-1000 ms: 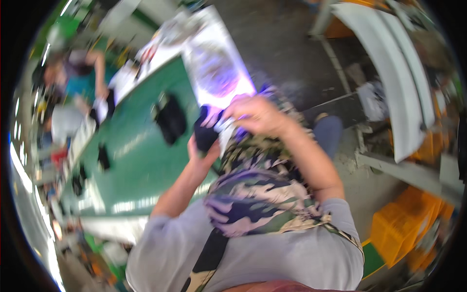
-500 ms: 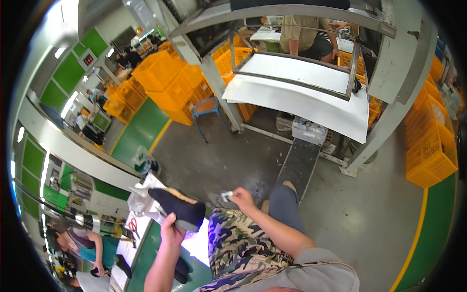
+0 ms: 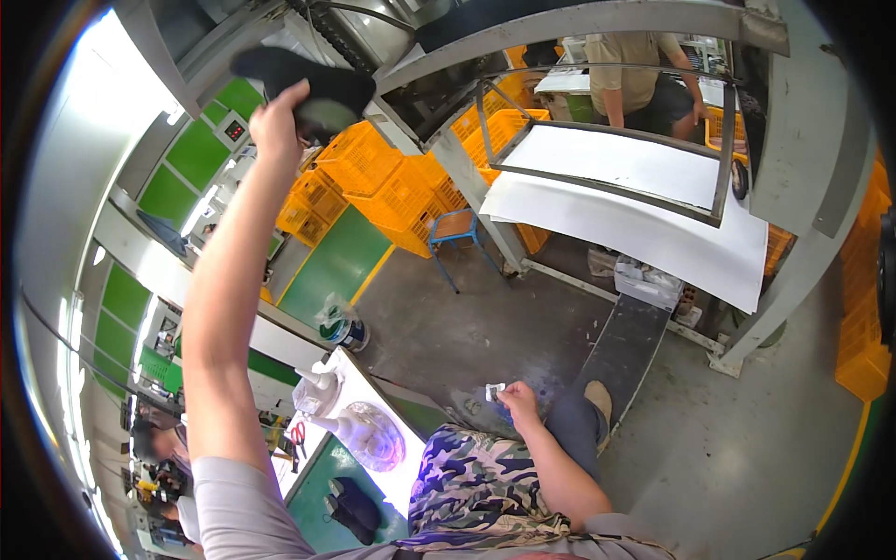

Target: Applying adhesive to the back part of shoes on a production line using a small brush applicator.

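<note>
My left arm is stretched up to the far left, and my left hand (image 3: 277, 131) is closed on a black shoe (image 3: 327, 89) with a grey-green sole part showing. The shoe is close to a dark metal structure overhead. Down by my camouflage apron (image 3: 471, 481), my right hand (image 3: 521, 403) pinches a small white piece (image 3: 495, 392), like a scrap or packet. On the bench at the left stand two clear squat bottles, one with its spout near me (image 3: 375, 439) and another behind it (image 3: 317, 390). Dark shoes (image 3: 355, 509) lie on the green bench surface (image 3: 313, 490).
Red-handled scissors (image 3: 298, 434) lie by the bottles. A bucket (image 3: 345, 331), a blue-legged stool (image 3: 455, 226) and stacked orange crates (image 3: 397, 191) stand beyond. White sheeting (image 3: 625, 231) lies under a metal frame (image 3: 714, 201); a person (image 3: 630, 79) is behind it.
My left hand has lifted the shoe from beside the bench up to the overhead structure. The bottles now show fully. My right hand still holds the white piece; the view has shifted.
</note>
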A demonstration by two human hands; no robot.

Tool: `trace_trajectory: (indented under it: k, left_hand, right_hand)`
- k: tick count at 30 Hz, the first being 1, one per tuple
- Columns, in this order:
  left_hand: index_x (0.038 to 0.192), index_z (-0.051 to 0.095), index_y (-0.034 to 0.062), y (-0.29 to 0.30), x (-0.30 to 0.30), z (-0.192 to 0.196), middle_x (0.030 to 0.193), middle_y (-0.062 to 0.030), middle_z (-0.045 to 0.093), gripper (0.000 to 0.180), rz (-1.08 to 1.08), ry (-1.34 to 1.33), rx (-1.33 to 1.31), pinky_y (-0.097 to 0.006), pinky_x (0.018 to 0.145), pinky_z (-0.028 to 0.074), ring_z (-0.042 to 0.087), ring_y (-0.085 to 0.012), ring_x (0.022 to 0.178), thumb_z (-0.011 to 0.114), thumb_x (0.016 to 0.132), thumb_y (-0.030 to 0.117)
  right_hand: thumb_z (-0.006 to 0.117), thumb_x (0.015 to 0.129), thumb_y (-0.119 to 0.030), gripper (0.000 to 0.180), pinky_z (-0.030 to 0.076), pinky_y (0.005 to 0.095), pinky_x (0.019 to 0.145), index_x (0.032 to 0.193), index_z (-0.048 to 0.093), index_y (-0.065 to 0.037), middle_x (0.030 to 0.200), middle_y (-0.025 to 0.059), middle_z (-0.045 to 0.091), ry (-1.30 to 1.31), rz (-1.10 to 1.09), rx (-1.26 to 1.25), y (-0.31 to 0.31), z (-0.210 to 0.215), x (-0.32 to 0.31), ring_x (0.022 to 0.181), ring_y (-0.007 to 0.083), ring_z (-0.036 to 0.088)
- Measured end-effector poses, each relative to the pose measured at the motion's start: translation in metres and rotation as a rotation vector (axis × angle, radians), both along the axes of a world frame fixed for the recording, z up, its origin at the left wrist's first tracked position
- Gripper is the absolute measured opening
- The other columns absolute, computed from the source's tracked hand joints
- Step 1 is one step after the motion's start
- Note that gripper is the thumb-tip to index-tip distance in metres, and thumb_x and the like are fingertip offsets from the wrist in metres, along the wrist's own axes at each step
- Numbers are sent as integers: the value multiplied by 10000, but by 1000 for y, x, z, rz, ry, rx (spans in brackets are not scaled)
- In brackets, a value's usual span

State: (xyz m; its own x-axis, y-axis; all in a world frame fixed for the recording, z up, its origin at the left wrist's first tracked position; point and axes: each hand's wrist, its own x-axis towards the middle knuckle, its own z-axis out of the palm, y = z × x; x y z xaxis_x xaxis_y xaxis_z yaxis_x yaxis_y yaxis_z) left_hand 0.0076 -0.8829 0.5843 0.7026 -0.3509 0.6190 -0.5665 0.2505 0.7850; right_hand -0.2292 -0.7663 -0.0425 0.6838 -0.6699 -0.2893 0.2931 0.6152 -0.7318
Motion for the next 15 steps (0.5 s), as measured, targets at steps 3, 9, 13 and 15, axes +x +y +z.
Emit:
trace_trajectory:
  k: [3, 9, 13, 15]
  left_hand:
    - [1026, 635, -90, -47, 23, 64, 995, -169, 677, 635, 339, -190, 78, -385, 667, 553, 667, -239, 806, 882, 597, 309]
    - [954, 707, -1, -147, -52, 66, 941, -211, 696, 309, 418, -506, 526, -397, 799, 537, 686, -328, 899, 718, 719, 200]
    - [932, 712, 15, -164, -42, 61, 902, -179, 702, 234, 876, -1606, 895, -389, 763, 541, 686, -312, 866, 677, 781, 190]
    - [901, 721, 67, -187, 70, 94, 891, -150, 697, 177, 1137, -1615, 812, -391, 730, 539, 678, -308, 852, 603, 854, 190]
  right_hand:
    - [729, 804, -53, 168, 421, 241, 585, 817, 564, -87, 737, 5, 599, -111, 12, 49, -3, 4, 8, 636, 91, 530]
    - [725, 814, -63, 169, 439, 237, 611, 833, 559, -90, 747, 7, 602, -102, -43, 135, -20, -3, -1, 651, 91, 544]
    - [723, 818, -68, 172, 441, 240, 612, 833, 552, -84, 750, 9, 598, -144, -23, 144, -15, 5, -4, 647, 95, 542]
    - [712, 816, -57, 170, 441, 243, 609, 830, 544, -82, 751, 14, 593, -165, 28, 141, -6, 11, 1, 646, 102, 543]
